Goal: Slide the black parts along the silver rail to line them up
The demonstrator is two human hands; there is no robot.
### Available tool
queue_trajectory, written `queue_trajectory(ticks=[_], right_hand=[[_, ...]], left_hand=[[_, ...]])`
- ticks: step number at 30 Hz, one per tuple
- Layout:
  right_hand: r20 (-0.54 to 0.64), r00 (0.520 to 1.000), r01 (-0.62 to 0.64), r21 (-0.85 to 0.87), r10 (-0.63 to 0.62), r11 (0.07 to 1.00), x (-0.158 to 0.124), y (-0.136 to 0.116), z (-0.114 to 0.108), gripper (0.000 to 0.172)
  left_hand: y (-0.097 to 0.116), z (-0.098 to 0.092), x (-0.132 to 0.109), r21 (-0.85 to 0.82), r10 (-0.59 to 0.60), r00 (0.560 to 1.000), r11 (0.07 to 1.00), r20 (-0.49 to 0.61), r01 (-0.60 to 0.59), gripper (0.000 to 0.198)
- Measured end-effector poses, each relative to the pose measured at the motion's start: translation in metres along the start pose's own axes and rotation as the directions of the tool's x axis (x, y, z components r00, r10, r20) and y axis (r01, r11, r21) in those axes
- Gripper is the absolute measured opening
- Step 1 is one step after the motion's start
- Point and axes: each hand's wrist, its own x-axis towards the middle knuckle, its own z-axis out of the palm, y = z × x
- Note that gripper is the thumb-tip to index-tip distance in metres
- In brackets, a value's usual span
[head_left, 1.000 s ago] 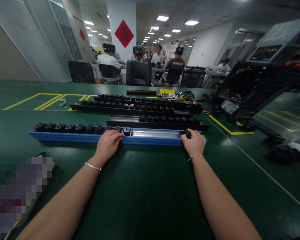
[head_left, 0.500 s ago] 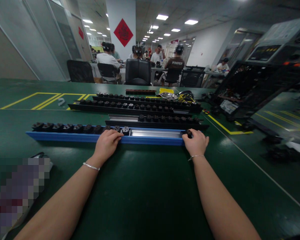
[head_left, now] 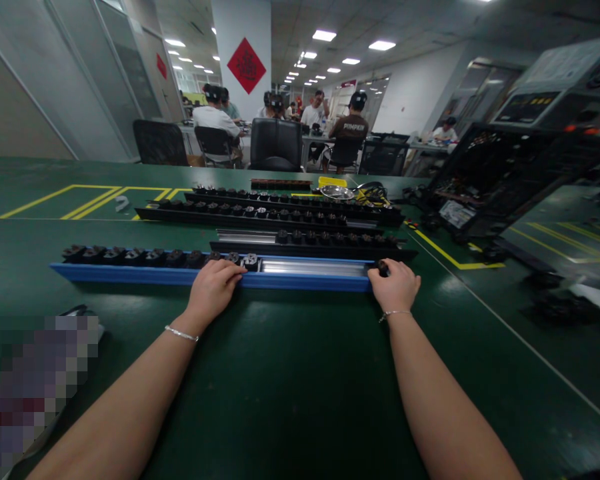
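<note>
A long blue rail (head_left: 300, 283) with a silver channel lies across the green table in front of me. Black socket-like pieces (head_left: 155, 257) stand in a row along its left part, while bare channel shows on the right. My left hand (head_left: 215, 287) is closed on the rail near its middle, fingertips beside the last piece in the row (head_left: 251, 261). At the rail's right end my right hand (head_left: 396, 285) is closed around a small round black piece (head_left: 381, 268). Its fingers partly hide that piece and the rail's end.
Black rails (head_left: 310, 247) with similar pieces lie just behind. Farther back are a metal dish (head_left: 337, 192), a yellow tray (head_left: 333, 181) and cables. A large black machine frame (head_left: 500, 173) stands right. A pixelated bag-like item (head_left: 40, 380) lies front left. Several people sit beyond the table.
The blue rail's left end and my right hand have shifted very slightly. Both hands keep the same grips.
</note>
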Motion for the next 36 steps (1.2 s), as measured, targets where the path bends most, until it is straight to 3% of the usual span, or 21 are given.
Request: queue_trajectory(ticks=[18,36], right_hand=[[-0.056,0.995,0.083,0.048,-0.08,0.995,0.008,0.013,0.003,0.035],[-0.038,0.995,-0.088,0.085,0.092,0.993,0.014,0.028,0.002,0.039]], left_hand=[[0.001,-0.001,0.0,-0.002,-0.014,1.0,1.0,0.001,0.014,0.024],[0.0,-0.001,0.001,0.001,-0.018,1.0,1.0,0.012,0.018,0.022]])
